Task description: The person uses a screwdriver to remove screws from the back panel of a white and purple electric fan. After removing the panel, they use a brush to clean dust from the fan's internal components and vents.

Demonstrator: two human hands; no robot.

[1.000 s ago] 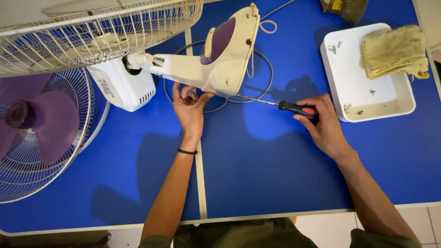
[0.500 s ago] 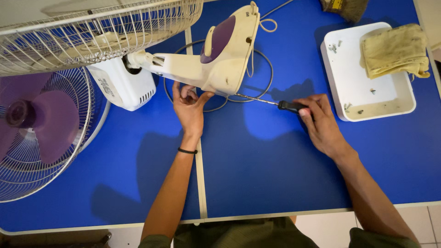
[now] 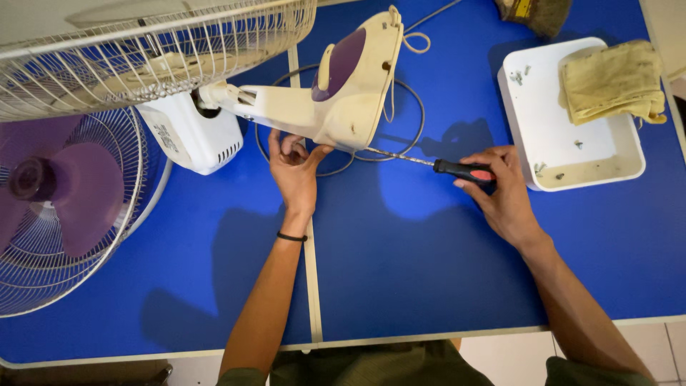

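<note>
While left hand (image 3: 296, 168) steadies fan base (image 3: 350, 86) | right hand (image 3: 500, 189) closed around screwdriver (image 3: 429, 163) | tip touching base.

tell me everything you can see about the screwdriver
The screwdriver has a black handle with a red patch and a thin, shiny metal shaft. It lies nearly level above the blue table, tip against the lower edge of the cream fan base. The right hand grips the handle.

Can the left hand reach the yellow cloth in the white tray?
Probably not easily: the left hand steadies the fan base, and the yellow cloth lies far right in the white tray, beyond the right hand.
</note>
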